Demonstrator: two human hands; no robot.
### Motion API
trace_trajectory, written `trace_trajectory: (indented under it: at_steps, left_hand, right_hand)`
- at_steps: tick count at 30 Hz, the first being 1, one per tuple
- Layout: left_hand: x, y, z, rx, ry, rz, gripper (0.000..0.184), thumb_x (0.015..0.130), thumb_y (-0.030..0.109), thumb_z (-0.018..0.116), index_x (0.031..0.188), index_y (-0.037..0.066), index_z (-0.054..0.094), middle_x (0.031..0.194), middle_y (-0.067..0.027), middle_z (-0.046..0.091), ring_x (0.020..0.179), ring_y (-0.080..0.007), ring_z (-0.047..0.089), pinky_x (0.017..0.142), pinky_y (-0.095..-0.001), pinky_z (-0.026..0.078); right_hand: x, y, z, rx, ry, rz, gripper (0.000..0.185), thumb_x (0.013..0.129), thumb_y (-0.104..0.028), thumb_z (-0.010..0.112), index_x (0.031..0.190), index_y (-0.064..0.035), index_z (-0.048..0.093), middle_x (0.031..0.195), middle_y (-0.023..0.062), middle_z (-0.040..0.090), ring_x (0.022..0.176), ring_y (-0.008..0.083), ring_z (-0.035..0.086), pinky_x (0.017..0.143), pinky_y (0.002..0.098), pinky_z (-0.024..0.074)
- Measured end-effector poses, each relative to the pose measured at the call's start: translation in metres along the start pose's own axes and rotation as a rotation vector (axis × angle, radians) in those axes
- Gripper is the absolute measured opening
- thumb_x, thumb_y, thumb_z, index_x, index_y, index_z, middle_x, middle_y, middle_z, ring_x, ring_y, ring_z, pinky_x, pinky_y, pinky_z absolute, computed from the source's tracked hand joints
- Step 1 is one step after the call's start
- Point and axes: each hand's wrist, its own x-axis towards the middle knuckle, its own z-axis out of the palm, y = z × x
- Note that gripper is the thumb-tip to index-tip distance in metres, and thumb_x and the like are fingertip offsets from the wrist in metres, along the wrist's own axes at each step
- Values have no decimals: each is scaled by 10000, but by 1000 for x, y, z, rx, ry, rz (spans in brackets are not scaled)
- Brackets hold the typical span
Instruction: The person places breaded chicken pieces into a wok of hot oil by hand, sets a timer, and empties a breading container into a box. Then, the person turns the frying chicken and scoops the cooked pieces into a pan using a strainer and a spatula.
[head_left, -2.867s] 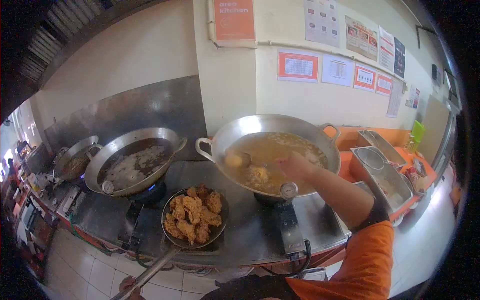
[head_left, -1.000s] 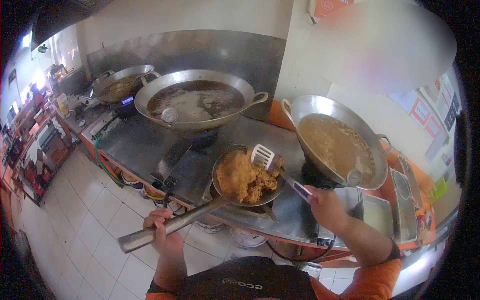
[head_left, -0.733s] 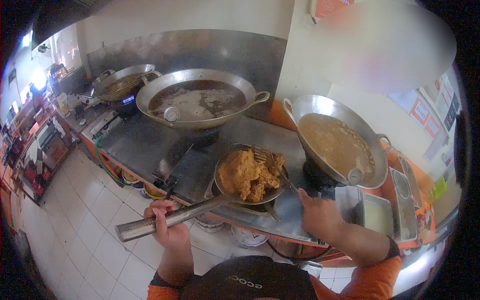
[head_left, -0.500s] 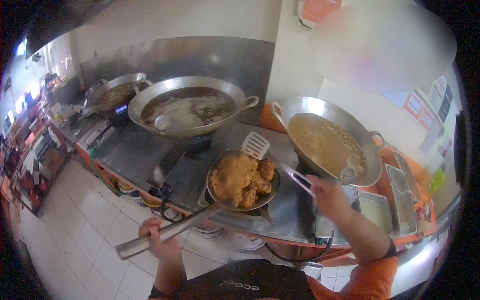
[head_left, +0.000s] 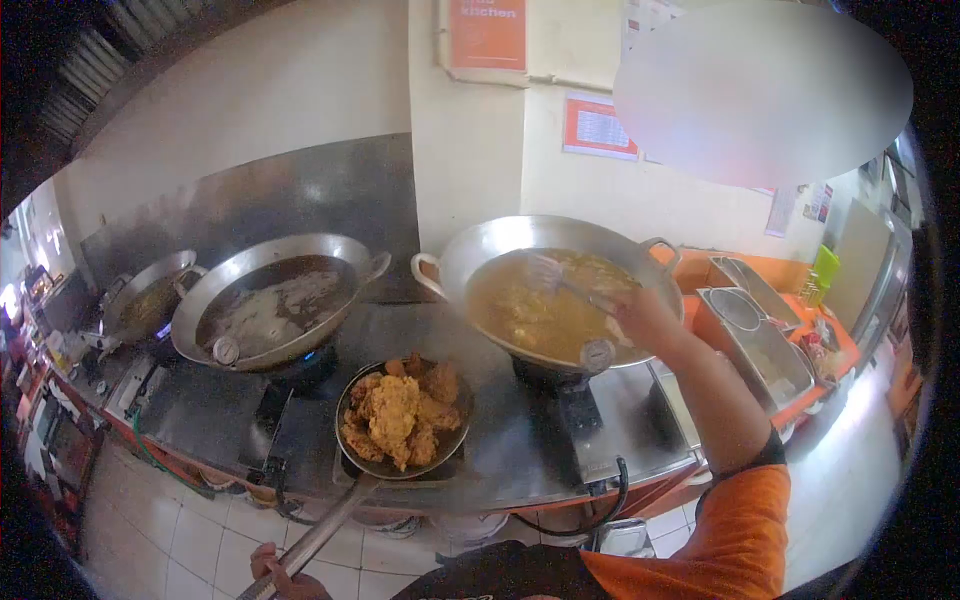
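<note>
My right hand (head_left: 645,318) is closed round the handle of a slotted spatula (head_left: 545,272), whose blade is over the oil in the right wok (head_left: 490,240). Pale pieces show blurred in that oil. Low at the left, my left hand (head_left: 285,575) is wrapped round the long metal handle of a round strainer (head_left: 362,490). The strainer is heaped with golden-brown fried pieces (head_left: 392,415) and rests on the front of the steel counter. A dial thermometer (head_left: 597,354) sits on the right wok's near rim.
A second large wok (head_left: 330,245) with foamy dark oil stands to the left, a smaller wok (head_left: 150,275) beyond it. Metal trays (head_left: 765,360) and a small sieve (head_left: 735,308) lie on the orange counter at right. A black hose (head_left: 622,490) hangs at the front edge.
The view has swung right and up. My right hand has carried the spatula from above the strainer to the right wok. My left hand still grips the strainer's handle.
</note>
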Motion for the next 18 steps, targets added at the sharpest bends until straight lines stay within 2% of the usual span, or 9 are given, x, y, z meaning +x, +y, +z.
trace_trajectory:
  at_steps: [1,2,4,8,10,11,14,16,18]
  left_hand:
    - [-2,-4,-1,112,4,75,346,840,313,386,922,-12,472,809,-136,512,710,-251,494,604,-338,407]
    - [-3,-8,-3,30,-1,-16,330,845,292,377,938,-14,459,810,-138,511,716,-257,495,609,-341,414]
    - [-2,-15,-4,-136,-10,-196,301,856,252,360,968,-17,434,811,-144,508,727,-270,499,619,-347,426]
    - [2,-11,2,105,59,245,236,847,184,390,887,-26,488,805,-160,529,749,-288,510,645,-374,437]
    - [4,-10,4,232,89,465,213,842,151,404,847,-31,516,803,-168,539,760,-297,515,658,-387,442]
    - [2,-15,4,180,98,399,222,852,144,376,872,-35,506,798,-173,532,741,-298,516,626,-384,446]
    - [-8,-46,-2,68,104,220,257,875,144,312,938,-44,475,788,-183,514,696,-299,516,549,-378,452]
    - [-10,-56,-6,55,92,123,280,881,171,301,971,-44,455,789,-187,504,679,-292,515,522,-377,449]
    - [-7,-31,7,152,137,298,301,883,198,292,972,-43,449,787,-198,501,674,-291,512,519,-376,446]
  right_hand:
    - [1,19,21,-73,-86,26,164,703,-90,464,778,-36,599,646,112,569,588,207,546,528,322,423]
    - [3,26,29,-145,-171,50,159,690,-90,466,749,-38,604,668,128,579,620,238,564,549,348,434]
    - [2,28,25,-297,-274,-102,147,674,-93,477,717,-29,602,683,130,581,640,258,565,573,354,442]
    - [6,55,34,-431,-428,-295,137,669,-120,501,657,-30,604,697,110,587,658,240,569,605,334,456]
    - [1,72,43,-152,-350,-216,139,676,-130,504,687,-35,605,691,86,587,655,214,569,607,322,455]
    - [-1,81,48,-15,-312,-177,142,680,-136,505,701,-37,606,687,75,587,653,201,568,608,316,455]
    - [9,114,85,-527,-443,-696,175,723,-122,487,829,-44,602,636,70,570,628,190,564,574,314,443]
    - [10,99,72,-289,-348,-530,200,744,-113,476,899,-53,588,608,53,556,608,173,557,558,298,437]
    - [11,89,65,31,-255,-402,219,757,-108,475,944,-62,580,592,42,547,584,155,544,536,284,426]
